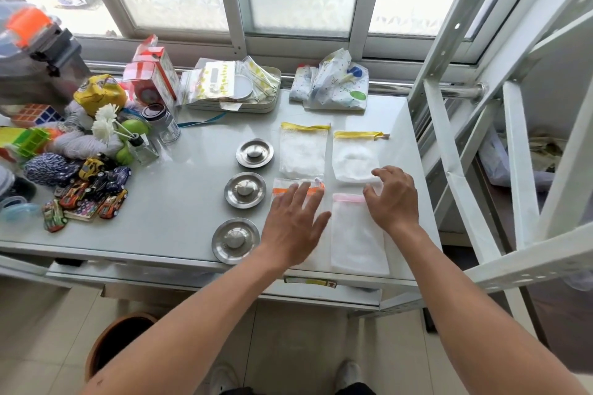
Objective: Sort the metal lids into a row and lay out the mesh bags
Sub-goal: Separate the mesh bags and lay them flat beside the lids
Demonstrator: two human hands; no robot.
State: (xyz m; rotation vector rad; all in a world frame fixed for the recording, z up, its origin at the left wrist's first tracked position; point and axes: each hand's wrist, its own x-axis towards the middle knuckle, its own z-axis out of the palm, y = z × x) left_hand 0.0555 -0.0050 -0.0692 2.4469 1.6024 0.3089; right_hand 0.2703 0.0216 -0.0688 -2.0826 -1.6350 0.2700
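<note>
Three round metal lids stand in a line running front to back on the white table (179, 218): far lid (254, 153), middle lid (245, 190), near lid (235, 240). To their right lie several white mesh bags: two with yellow trim at the back (302, 151) (354, 155), one with orange trim (282, 188) and one with pink trim (356, 234) in front. My left hand (293, 224) lies flat, fingers spread, over the orange-trimmed bag. My right hand (391, 199) hovers open over the pink bag's top edge.
Toy cars (93, 192), yarn balls, cubes, a glass jar (162, 122) and boxes crowd the table's left side. A tray of zip bags (234, 86) and a printed pouch pile (333, 83) sit at the back. A white metal rack (475, 125) rises on the right.
</note>
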